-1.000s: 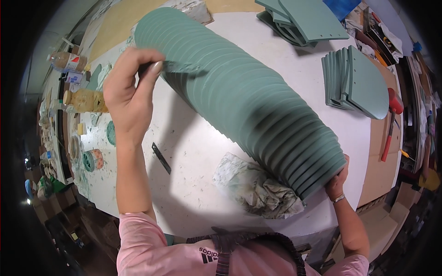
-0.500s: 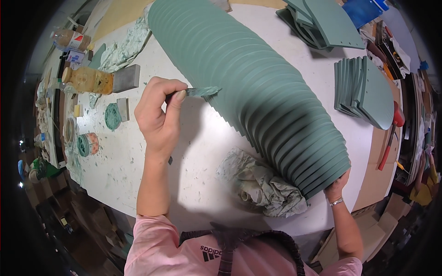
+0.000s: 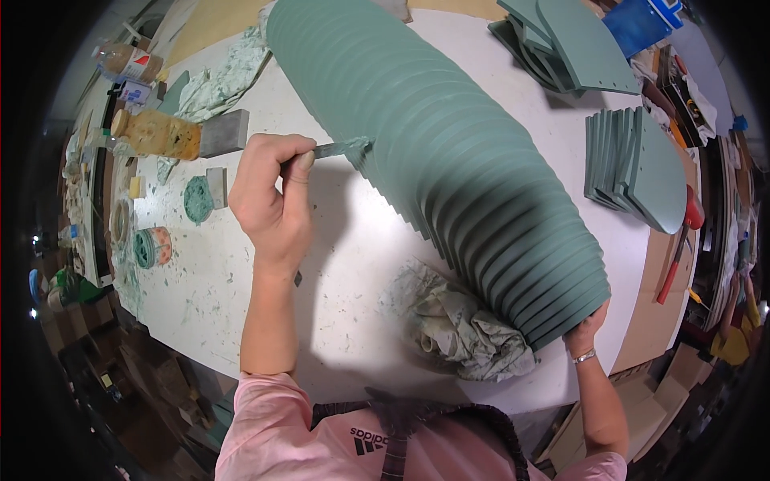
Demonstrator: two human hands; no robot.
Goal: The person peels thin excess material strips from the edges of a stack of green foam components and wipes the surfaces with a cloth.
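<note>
A long green ribbed form [image 3: 457, 144], built of many stacked rings, lies slantwise across the table from far left to near right. My left hand [image 3: 271, 188] pinches a small putty knife [image 3: 335, 149] with green paste on its blade. The blade's tip is at the form's left side. At the near right end, my right hand [image 3: 585, 330] grips the form; its fingers are partly hidden behind the end. Under that end is a crumpled, stained cloth [image 3: 473, 337].
Left on the white table [image 3: 241, 297] are an open jar of green paste [image 3: 152, 247], a green paste patch [image 3: 197, 199], a grey block [image 3: 223, 134], a jar of yellowish liquid [image 3: 160, 135] and another cloth [image 3: 220, 80]. Right are stacked green panels [image 3: 638, 164] and a red-handled tool [image 3: 674, 256].
My left hand has drawn the putty knife slightly left and up along the form's side. The right hand keeps its place at the end.
</note>
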